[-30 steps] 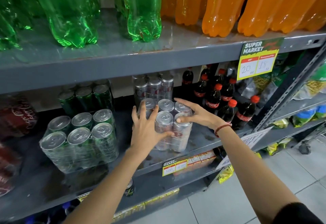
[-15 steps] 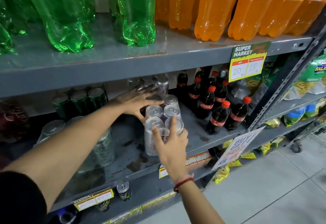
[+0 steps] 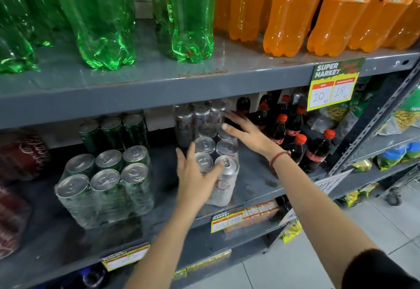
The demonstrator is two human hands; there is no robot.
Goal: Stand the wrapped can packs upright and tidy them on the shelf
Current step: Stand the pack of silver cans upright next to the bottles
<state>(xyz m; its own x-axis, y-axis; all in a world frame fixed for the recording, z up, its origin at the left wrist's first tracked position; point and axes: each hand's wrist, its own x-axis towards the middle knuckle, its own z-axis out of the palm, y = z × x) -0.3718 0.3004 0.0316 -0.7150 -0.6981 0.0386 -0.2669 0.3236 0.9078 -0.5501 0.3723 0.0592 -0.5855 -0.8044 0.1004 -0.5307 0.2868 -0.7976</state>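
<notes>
I find the silver can pack [image 3: 216, 163] upright mid-shelf [image 3: 254, 181]. My left hand [image 3: 195, 175] presses its near face, fingers spread; my right hand [image 3: 245, 134] hovers released. I recommend squaring it flush with the far pack [image 3: 197, 118].

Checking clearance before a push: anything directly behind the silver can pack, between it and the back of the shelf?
Yes. Another wrapped silver pack stands right behind the front silver can pack, filling that depth. Small cola bottles crowd the right side. The left hand and right hand are both on the front pack.
</notes>
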